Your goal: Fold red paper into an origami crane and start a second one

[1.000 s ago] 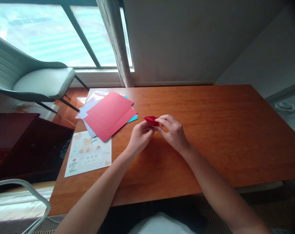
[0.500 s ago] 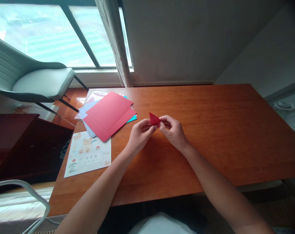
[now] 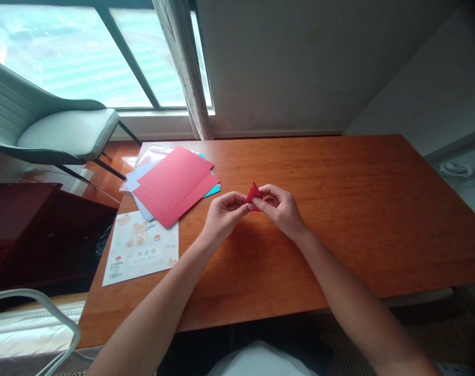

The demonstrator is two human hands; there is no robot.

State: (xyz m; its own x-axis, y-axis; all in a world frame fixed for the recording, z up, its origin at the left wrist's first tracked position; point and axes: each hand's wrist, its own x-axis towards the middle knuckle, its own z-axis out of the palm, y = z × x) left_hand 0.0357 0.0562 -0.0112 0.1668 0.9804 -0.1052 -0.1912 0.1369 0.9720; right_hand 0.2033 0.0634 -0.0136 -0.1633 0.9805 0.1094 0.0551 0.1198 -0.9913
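Observation:
A small folded piece of red paper (image 3: 253,193) is pinched between both hands just above the wooden table (image 3: 339,209). My left hand (image 3: 223,215) grips its left side with curled fingers. My right hand (image 3: 281,209) pinches its right side with thumb and fingertips. Most of the folded piece is hidden by my fingers; a pointed tip shows above them.
A fanned stack of coloured paper sheets (image 3: 172,184), red on top, lies at the table's left. A white card with a bear drawing (image 3: 141,247) sits near the left edge. A grey chair (image 3: 57,128) stands by the window, beyond a dark cabinet (image 3: 33,230).
The red paper went from lying flat and pointing left to a compact upright shape between my fingertips. Both hands stayed close together at the same spot.

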